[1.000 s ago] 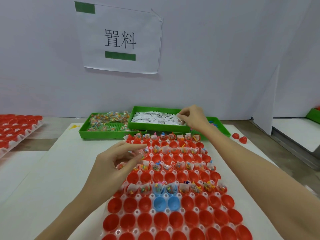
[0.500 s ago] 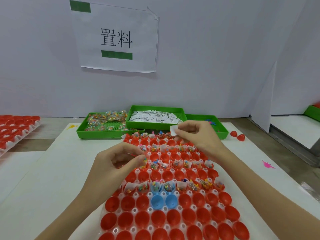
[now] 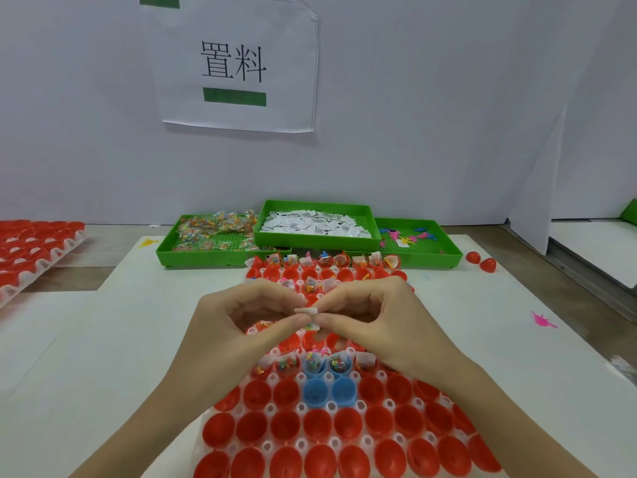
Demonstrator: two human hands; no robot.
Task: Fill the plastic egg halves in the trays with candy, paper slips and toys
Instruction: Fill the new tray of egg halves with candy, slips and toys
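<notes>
table: we see a white sheet carrying the work.
egg tray: white holder of red and blue egg halves; far rows filled, near rows bare.
supply trays: green, at the far edge; candy, slips, toys.
left hand: fingers curled, thumb and forefinger pinching the slip's left edge.
right hand: same pinch on the right edge.
paper slip: held above the tray's middle rows. we judge it near weightless, limp, easily creased; take it by its edges, fingertips only.

Open air above the egg tray; three green bins along its far edge.
</notes>
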